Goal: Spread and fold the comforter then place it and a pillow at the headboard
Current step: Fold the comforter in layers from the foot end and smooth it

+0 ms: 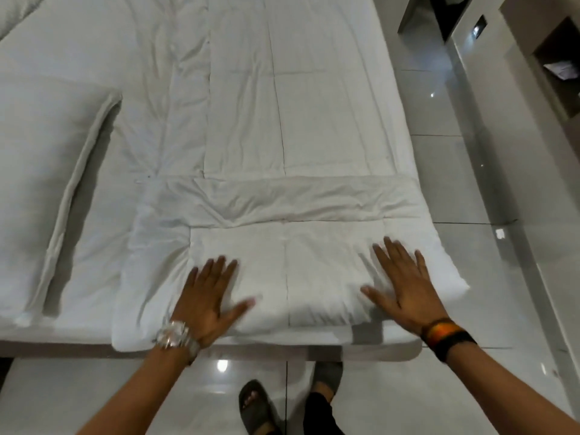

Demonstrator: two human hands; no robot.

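Observation:
A white comforter (292,120) lies lengthwise along the right half of the bed, its near end folded over into a thick layer at the bed's near edge. My left hand (210,296) rests flat on the left part of that folded end, fingers straight and spread. My right hand (400,284) presses flat on the right part, fingers spread too. A white pillow (44,183) lies on the bed's left side, apart from both hands.
The bed (72,324) is covered by a white sheet, and its near edge runs just under my wrists. Glossy grey floor tiles (470,199) lie to the right. A cabinet (533,73) with open niches stands at far right. My sandalled feet (257,406) are on the floor below.

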